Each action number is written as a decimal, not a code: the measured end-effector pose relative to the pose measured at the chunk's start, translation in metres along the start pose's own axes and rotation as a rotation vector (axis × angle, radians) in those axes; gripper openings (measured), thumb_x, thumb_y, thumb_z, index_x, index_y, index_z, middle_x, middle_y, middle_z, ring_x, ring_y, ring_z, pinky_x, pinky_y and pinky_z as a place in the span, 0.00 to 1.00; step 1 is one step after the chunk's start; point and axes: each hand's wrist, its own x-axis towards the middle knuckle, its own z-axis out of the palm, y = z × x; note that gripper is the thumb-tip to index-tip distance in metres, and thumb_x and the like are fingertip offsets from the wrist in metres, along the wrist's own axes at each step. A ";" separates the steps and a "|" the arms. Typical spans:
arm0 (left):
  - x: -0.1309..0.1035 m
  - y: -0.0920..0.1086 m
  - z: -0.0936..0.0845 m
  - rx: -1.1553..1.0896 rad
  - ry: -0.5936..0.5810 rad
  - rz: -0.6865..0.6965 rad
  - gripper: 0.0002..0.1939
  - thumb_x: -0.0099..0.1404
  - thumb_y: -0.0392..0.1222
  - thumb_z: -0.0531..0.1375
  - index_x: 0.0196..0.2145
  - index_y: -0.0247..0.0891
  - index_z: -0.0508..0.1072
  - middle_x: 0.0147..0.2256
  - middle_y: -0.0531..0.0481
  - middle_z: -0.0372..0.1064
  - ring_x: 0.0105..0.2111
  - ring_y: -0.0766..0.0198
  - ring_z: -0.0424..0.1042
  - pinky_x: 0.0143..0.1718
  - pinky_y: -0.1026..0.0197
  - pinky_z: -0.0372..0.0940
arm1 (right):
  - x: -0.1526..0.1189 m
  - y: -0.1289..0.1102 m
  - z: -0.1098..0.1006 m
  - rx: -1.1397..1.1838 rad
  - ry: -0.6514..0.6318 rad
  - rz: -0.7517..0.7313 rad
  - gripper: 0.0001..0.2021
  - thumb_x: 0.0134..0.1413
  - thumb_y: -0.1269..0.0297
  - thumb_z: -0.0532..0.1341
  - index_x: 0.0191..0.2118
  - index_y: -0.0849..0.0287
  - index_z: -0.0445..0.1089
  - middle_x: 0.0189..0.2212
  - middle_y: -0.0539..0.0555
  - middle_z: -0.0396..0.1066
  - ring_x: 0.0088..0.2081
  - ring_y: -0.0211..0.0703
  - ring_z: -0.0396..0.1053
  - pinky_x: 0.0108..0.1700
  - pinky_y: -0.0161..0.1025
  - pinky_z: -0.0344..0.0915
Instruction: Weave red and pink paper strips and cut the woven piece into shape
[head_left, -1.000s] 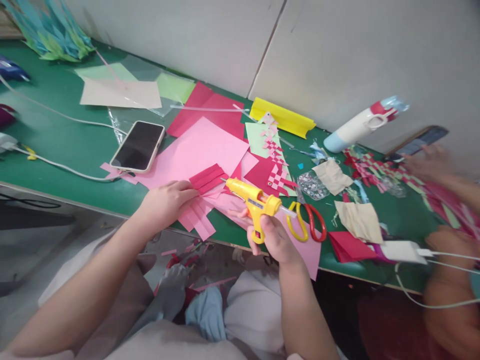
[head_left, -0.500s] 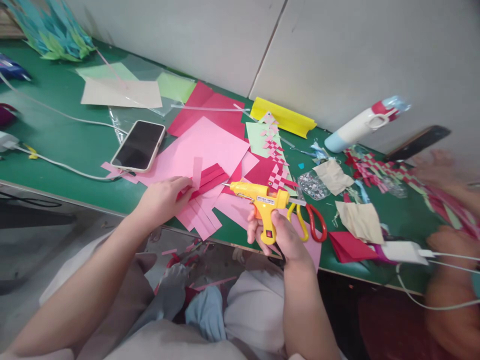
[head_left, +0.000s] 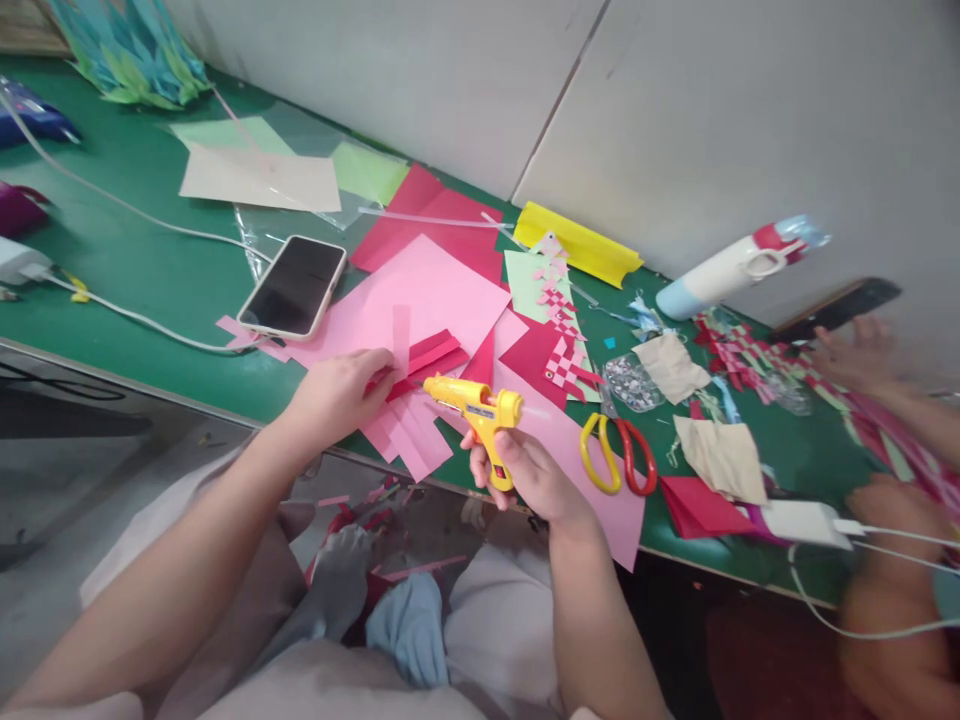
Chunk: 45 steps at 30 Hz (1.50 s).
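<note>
We look down on a long green table [head_left: 120,285] set against a pale wall [head_left: 697,110]. At its far left we see a teal and green paper fringe [head_left: 135,55], and nearer the left edge a white charger [head_left: 21,262]. A smartphone [head_left: 296,285] lies to the right of these, partly on a large pink paper sheet [head_left: 424,275].

Near the middle, our left hand [head_left: 341,395] grasps a red paper strip [head_left: 377,379] between thumb and fingers. A pink paper strip [head_left: 401,335] sticks out by the fingertips; we cannot tell whether the two are joined. Just to its right, our right hand [head_left: 525,470] is wrapped round the handle of a yellow glue gun [head_left: 480,405], whose nozzle points left, close to the fingertips; we cannot tell whether it touches the paper.

Farther right lie woven paper fish [head_left: 562,365], then scissors [head_left: 627,455] with one yellow and one red handle loop. Beyond them are two cloth pouches [head_left: 720,460] and a white bottle [head_left: 712,278]. At the far right, a co-worker's hand [head_left: 859,350] is beside a dark phone [head_left: 840,308].
</note>
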 end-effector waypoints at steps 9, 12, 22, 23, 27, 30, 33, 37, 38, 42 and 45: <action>0.000 -0.001 0.000 0.068 0.000 0.009 0.12 0.65 0.43 0.49 0.33 0.39 0.70 0.33 0.46 0.75 0.30 0.60 0.72 0.27 0.63 0.58 | -0.017 -0.006 -0.013 -0.840 0.550 -0.251 0.18 0.61 0.55 0.56 0.53 0.55 0.62 0.43 0.59 0.73 0.43 0.50 0.72 0.41 0.42 0.68; -0.001 0.000 0.000 0.074 -0.004 0.017 0.12 0.66 0.43 0.49 0.34 0.39 0.70 0.34 0.46 0.75 0.29 0.60 0.73 0.26 0.63 0.58 | -0.018 -0.001 -0.024 -1.083 0.770 -0.350 0.21 0.58 0.53 0.59 0.53 0.58 0.63 0.42 0.61 0.74 0.42 0.53 0.73 0.41 0.43 0.68; -0.002 0.002 0.000 0.113 0.009 0.041 0.12 0.65 0.44 0.48 0.34 0.39 0.69 0.34 0.45 0.75 0.29 0.59 0.73 0.26 0.62 0.58 | -0.015 0.022 -0.027 -1.664 1.008 -0.393 0.14 0.63 0.65 0.54 0.51 0.64 0.65 0.29 0.60 0.72 0.30 0.49 0.69 0.32 0.42 0.63; -0.003 0.002 0.000 0.111 0.011 0.044 0.11 0.65 0.44 0.48 0.33 0.39 0.69 0.33 0.46 0.75 0.29 0.60 0.73 0.26 0.62 0.58 | -0.015 0.024 -0.026 -1.682 1.008 -0.418 0.13 0.63 0.66 0.54 0.51 0.64 0.65 0.29 0.60 0.72 0.30 0.49 0.69 0.32 0.42 0.63; -0.003 0.000 0.002 0.117 0.016 0.050 0.12 0.66 0.44 0.48 0.31 0.39 0.68 0.31 0.46 0.74 0.27 0.61 0.72 0.25 0.62 0.57 | -0.013 0.029 -0.024 -1.644 0.983 -0.399 0.14 0.63 0.67 0.53 0.52 0.66 0.64 0.30 0.62 0.72 0.32 0.51 0.69 0.34 0.43 0.63; -0.003 -0.003 0.004 0.095 0.014 0.058 0.12 0.66 0.44 0.48 0.33 0.39 0.68 0.32 0.47 0.74 0.28 0.61 0.72 0.26 0.62 0.57 | -0.011 0.031 -0.024 -1.612 0.986 -0.368 0.15 0.63 0.67 0.53 0.52 0.65 0.64 0.30 0.62 0.73 0.32 0.51 0.69 0.35 0.44 0.63; -0.003 -0.004 0.005 0.070 -0.002 0.089 0.13 0.68 0.45 0.48 0.35 0.39 0.69 0.35 0.46 0.74 0.32 0.59 0.73 0.29 0.62 0.60 | -0.009 0.030 -0.025 -1.628 1.034 -0.381 0.14 0.62 0.65 0.55 0.51 0.64 0.64 0.29 0.60 0.73 0.31 0.51 0.70 0.34 0.43 0.63; -0.005 -0.002 0.004 0.112 -0.042 0.174 0.14 0.69 0.46 0.48 0.37 0.39 0.71 0.39 0.44 0.74 0.37 0.56 0.74 0.33 0.59 0.64 | -0.010 0.026 -0.024 -1.512 1.096 -0.345 0.17 0.61 0.60 0.57 0.52 0.66 0.64 0.31 0.62 0.74 0.31 0.52 0.71 0.32 0.43 0.64; -0.006 -0.002 0.004 0.122 -0.050 0.199 0.14 0.68 0.46 0.48 0.38 0.39 0.71 0.41 0.43 0.73 0.39 0.55 0.73 0.35 0.59 0.65 | -0.011 0.023 -0.023 -1.455 1.099 -0.326 0.18 0.60 0.59 0.57 0.52 0.66 0.64 0.33 0.63 0.74 0.32 0.53 0.72 0.32 0.43 0.65; -0.007 -0.005 0.006 0.096 -0.064 0.259 0.14 0.67 0.47 0.52 0.42 0.38 0.72 0.44 0.41 0.73 0.42 0.52 0.73 0.40 0.55 0.67 | -0.012 0.011 -0.020 -1.206 1.082 -0.284 0.21 0.58 0.56 0.59 0.53 0.64 0.62 0.39 0.65 0.75 0.38 0.56 0.74 0.35 0.44 0.67; -0.010 -0.007 0.007 0.023 0.012 0.295 0.17 0.67 0.51 0.53 0.45 0.36 0.71 0.45 0.39 0.72 0.44 0.51 0.73 0.42 0.53 0.68 | -0.007 -0.001 -0.013 -1.036 1.046 -0.252 0.22 0.54 0.55 0.62 0.51 0.61 0.62 0.37 0.62 0.77 0.37 0.55 0.75 0.34 0.43 0.67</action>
